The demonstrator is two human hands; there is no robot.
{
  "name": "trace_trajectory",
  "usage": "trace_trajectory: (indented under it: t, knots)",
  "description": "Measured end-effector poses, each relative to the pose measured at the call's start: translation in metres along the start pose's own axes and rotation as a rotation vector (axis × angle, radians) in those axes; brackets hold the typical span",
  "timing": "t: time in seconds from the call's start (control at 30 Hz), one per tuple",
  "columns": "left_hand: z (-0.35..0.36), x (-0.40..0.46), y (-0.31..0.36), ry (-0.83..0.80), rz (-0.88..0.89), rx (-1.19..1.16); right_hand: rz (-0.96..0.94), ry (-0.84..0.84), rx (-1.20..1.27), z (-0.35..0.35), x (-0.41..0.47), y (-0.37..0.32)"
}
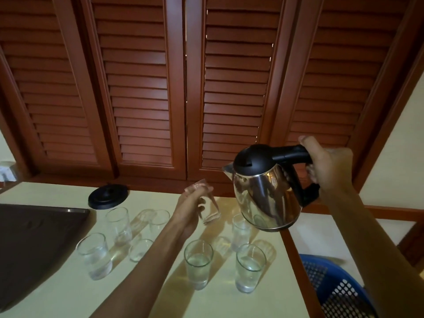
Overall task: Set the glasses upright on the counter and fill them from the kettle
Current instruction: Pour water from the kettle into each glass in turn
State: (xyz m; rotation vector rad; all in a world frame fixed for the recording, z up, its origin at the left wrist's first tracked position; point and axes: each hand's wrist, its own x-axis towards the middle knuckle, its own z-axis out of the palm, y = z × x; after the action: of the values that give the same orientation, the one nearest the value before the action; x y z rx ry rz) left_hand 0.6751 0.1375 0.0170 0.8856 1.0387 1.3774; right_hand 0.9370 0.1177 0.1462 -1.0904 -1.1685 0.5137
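Nearest, two upright glasses (198,263) holding water are set on the worktop (142,292); others stand farther back, their fill unclear. One glass (207,206), tilted, is held aloft by the left hand (191,211). The kettle (266,191) is gripped by the right hand (328,166). Filling is judged unfinished.

Right hand (325,166) holds kettle (263,191) (airborne); left hand (190,212) grips tilted glass (210,207).

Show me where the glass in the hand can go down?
Bare counter lies in front of the glasses, near the dark tray. Another gap sits between kettle base and left hand. Crowded: under the kettle.
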Motion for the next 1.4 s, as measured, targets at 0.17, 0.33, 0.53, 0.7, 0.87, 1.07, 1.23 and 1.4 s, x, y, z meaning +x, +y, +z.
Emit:
trace_trajectory:
  t: [0.17,0.33,0.53,0.7,0.87,1.07,1.23,1.4]
  knots:
    - [-0.012,0.000,0.002,-0.049,0.099,0.236,-0.100,-0.061,-0.085,0.010,0.000,-0.007]
    - [-0.015,0.006,-0.005,0.001,0.180,0.411,-0.213,-0.189,-0.271,0.030,0.003,-0.022]
    - [-0.019,0.009,-0.015,-0.043,0.165,0.581,-0.318,-0.306,-0.589,0.063,0.007,-0.040]
    - [-0.023,0.006,-0.022,-0.050,0.162,0.638,-0.412,-0.363,-0.778,0.085,0.003,-0.050]
    - [-0.025,0.005,-0.023,-0.049,0.148,0.681,-0.491,-0.387,-0.902,0.099,0.002,-0.056]
    - [-0.027,0.006,-0.023,-0.028,0.132,0.703,-0.558,-0.443,-0.926,0.106,0.005,-0.063]
    - [-0.030,0.005,-0.025,-0.025,0.104,0.705,-0.623,-0.458,-0.955,0.108,0.008,-0.070]
    - [-0.032,0.005,-0.028,-0.051,0.105,0.756,-0.653,-0.455,-0.983,0.106,0.011,-0.075]
